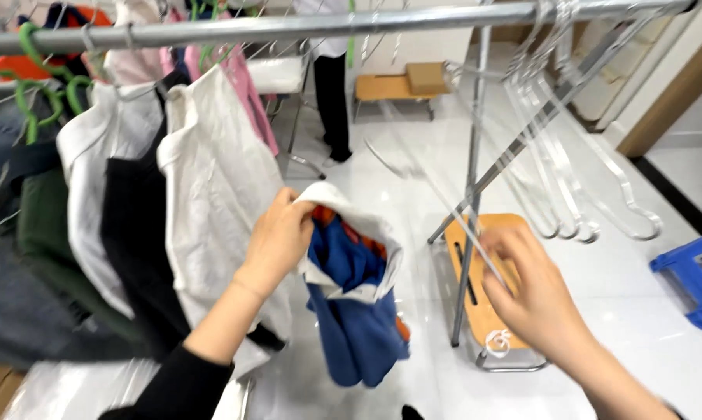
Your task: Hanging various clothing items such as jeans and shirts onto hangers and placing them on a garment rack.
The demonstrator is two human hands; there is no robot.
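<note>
Garment: soft, light blue-and-white cloth; it hangs limp beside the rack.
Left hand: fingers clenched on its white edge.
Right hand: pinches a clear hanger, stiff, probably slippery.
Hold: the neckline seems best.

A single package shows: a small plain brown cardboard box, squarish and closed, sitting on the right end of a low wooden bench far back across the white floor, with no labels, signs or screens visible anywhere.
</note>
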